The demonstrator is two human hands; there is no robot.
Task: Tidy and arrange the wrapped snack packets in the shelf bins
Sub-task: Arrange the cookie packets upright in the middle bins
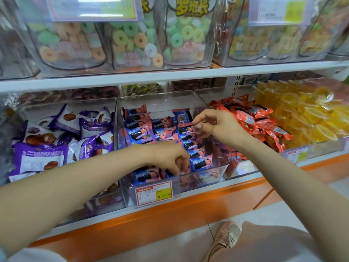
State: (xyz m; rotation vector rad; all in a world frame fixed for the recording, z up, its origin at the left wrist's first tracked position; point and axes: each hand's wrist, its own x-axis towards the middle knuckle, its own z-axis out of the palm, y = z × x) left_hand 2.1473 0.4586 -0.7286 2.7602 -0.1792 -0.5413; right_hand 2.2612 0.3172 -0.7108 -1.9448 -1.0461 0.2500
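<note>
Snack packets (164, 132) partly beneath left hand (170, 157)

Blue-and-pink snack packets (138, 129) lie in overlapping rows (one barcode-side up) inside the clear middle bin (162, 100).

Clear, smooth plastic, that bin (156, 100), glare on its walls. The blue-and-pink packets (138, 129) were glossy crinkled film, the purple packets (37, 156) shiny too. The price label (154, 193) looked matt paper.
</note>
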